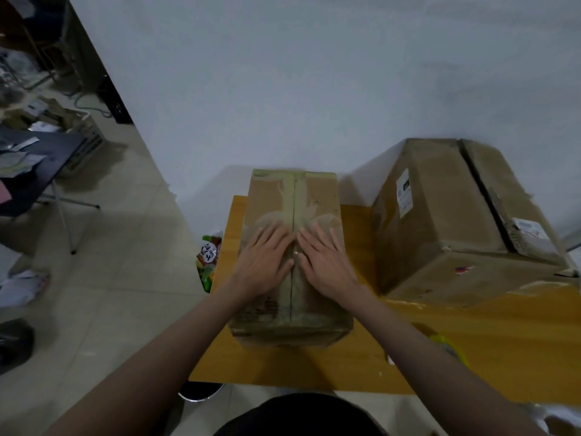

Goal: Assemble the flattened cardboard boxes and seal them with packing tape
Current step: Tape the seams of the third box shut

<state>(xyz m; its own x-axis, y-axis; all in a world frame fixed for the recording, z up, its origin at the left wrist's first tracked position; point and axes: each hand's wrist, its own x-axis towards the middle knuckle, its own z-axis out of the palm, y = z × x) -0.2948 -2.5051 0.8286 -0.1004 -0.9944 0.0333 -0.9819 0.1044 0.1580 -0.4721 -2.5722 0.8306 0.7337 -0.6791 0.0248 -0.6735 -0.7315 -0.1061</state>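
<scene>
hands lie flat on top of the small box [292, 256], one on each side of the middle seam. the left hand [265, 261] and the right hand [325, 262] both have straight, spread fingers pressing down on the cardboard; neither one grasps anything, and the thumbs nearly meet over the seam. under and beyond the palms a strip of tape [295, 196] runs along the seam from the far edge toward the near edge, with clear film showing wider around it near the fingertips.

the small box sits upright on the left part of the wooden table [314, 369], its top flaps closed. from this, the person seems to be smoothing tape that is already laid, so this box looks nearly finished on its top side; whether the bottom is sealed cannot be told.

just beside it, to the right, stands a bigger box [465, 221] on the same table, with a dark gap between its top flaps and torn old tape at one end. it appears to be unsealed. a yellow-green object [449, 347], possibly a tape holder, lies near the right forearm, too blurred to name.
</scene>
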